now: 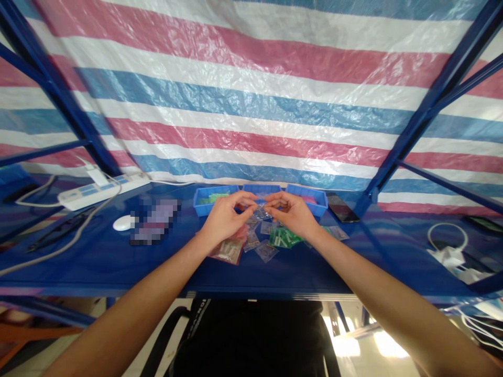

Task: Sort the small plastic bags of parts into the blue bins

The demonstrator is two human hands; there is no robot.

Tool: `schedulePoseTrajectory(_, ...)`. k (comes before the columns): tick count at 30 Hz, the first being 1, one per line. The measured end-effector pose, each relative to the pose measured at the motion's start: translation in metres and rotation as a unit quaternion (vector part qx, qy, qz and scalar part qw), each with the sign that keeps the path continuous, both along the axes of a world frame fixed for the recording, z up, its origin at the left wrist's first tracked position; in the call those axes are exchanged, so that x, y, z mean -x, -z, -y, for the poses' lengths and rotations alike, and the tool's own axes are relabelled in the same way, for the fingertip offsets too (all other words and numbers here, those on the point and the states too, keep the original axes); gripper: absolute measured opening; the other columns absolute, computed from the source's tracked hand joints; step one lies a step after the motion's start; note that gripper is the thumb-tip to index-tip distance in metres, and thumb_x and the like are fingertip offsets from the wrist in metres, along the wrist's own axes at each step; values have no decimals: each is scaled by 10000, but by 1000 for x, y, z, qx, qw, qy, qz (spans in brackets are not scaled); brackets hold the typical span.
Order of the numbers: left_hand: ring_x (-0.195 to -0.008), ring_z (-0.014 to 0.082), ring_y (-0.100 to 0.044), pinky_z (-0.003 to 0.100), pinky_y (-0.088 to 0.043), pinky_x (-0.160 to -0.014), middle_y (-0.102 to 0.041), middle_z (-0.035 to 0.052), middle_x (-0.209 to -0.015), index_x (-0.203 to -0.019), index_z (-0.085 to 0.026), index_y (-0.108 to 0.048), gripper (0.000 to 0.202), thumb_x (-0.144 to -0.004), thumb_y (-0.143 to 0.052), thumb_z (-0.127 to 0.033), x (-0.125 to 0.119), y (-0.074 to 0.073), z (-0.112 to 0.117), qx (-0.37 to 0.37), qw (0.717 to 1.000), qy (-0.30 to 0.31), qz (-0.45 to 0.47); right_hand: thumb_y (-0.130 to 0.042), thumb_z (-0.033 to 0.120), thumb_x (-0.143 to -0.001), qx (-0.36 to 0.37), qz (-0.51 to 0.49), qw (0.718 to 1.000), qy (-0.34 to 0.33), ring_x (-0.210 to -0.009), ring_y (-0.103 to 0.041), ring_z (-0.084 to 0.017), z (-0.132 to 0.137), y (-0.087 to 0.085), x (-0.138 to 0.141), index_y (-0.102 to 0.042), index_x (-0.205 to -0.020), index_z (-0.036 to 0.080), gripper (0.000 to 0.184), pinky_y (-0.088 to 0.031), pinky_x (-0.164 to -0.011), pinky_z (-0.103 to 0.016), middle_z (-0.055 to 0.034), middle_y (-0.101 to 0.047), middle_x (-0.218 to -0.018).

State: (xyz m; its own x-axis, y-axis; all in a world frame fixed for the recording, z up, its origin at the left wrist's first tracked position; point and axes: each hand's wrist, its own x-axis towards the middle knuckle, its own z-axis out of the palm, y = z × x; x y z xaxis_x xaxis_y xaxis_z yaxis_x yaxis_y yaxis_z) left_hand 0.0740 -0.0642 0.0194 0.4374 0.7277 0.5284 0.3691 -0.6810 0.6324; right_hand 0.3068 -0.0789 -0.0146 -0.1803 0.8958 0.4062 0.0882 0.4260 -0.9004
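Observation:
My left hand (228,213) and my right hand (293,211) meet over the middle of the blue table. Thumb and fingertips of each are pinched together at a small clear plastic bag (260,212) held between them; its contents are too small to make out. Below my hands lie more small clear bags (267,252), loosely scattered. Green bags (283,237) lie in a pile under my right hand. Close to my left wrist rests a reddish bag (227,251), partly covered by that hand.
Behind my hands stand a left blue bin (201,208) with green bags, a middle blue bin (262,187) and a right blue bin (321,201). A phone (342,208) lies to the right. On the left are a power strip (104,191) and a white rounded object (124,223).

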Motion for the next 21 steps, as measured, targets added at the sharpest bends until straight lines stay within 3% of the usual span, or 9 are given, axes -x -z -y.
schedulePoseTrajectory(4, -1006, 238, -777, 342, -620, -865, -810, 59, -1121, -1282, -243, -714, 389, -903, -741, -323, 0, 2, 1, 20, 999, 39, -18, -836, 452, -855, 11, 2, 1000, -11, -847, -742, -207, 2, -2, 1, -729, -1153, 242, 380, -609, -635, -300, -55, -788, -993)
schedulePoseTrajectory(8, -1020, 237, -782, 334, -622, -855, -810, 67, -1118, -1314, -241, -692, 378, -947, -692, -334, -1, 2, 2, 38, 998, 54, -19, -844, 448, -851, 8, -2, 1000, -7, -836, -735, -203, 3, -3, 1, -725, -1147, 241, 381, -611, -635, -301, -53, -784, -991)
schedulePoseTrajectory(21, -956, 227, -779, 342, -601, -870, -814, 45, -1052, -1339, -234, -659, 436, -919, -736, -323, 1, 5, -3, 46, 998, 41, -25, -857, 456, -834, 10, -29, 1000, -5, -849, -742, -205, 0, -3, -2, -723, -1146, 231, 407, -609, -634, -291, -57, -787, -998)
